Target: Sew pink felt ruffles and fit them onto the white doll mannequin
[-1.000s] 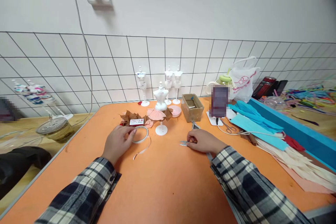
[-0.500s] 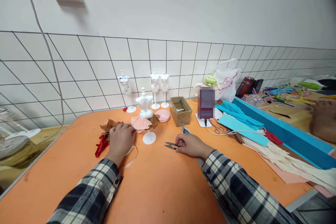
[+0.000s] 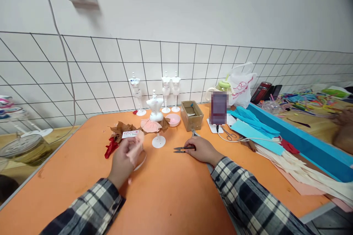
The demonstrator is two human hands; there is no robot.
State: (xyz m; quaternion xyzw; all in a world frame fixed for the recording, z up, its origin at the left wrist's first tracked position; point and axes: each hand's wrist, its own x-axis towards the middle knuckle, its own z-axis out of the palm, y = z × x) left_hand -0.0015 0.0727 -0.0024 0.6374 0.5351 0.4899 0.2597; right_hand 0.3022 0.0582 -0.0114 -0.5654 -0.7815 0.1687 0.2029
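My left hand (image 3: 124,158) is closed and raised off the table, slightly blurred. In its fingers is a pale pink strip (image 3: 140,138), its exact kind unclear. A white printed label (image 3: 130,134) shows just above the knuckles; whether it is held or lies behind, I cannot tell. Thread snips (image 3: 183,149) with black handles are in my right hand (image 3: 202,149), blades pointing left. Between the hands stands a small white dress form (image 3: 154,106) wearing a pink ruffle (image 3: 150,126) and brown cloth. Brown fabric (image 3: 120,129) and red fabric (image 3: 111,147) lie left of it.
Three more dress forms (image 3: 135,87) stand by the wall. A pink dish (image 3: 173,119), cardboard box (image 3: 191,119), phone (image 3: 218,108) and scissors (image 3: 231,136) are behind. Blue fabric (image 3: 256,136) and cream strips (image 3: 292,167) cover the right side. Another person's hand (image 3: 343,128) is far right.
My left hand has lifted from the fabric beside the dress form and come nearer, now with the pale pink strip. The snips have turned slightly in my right hand, which stays in place.
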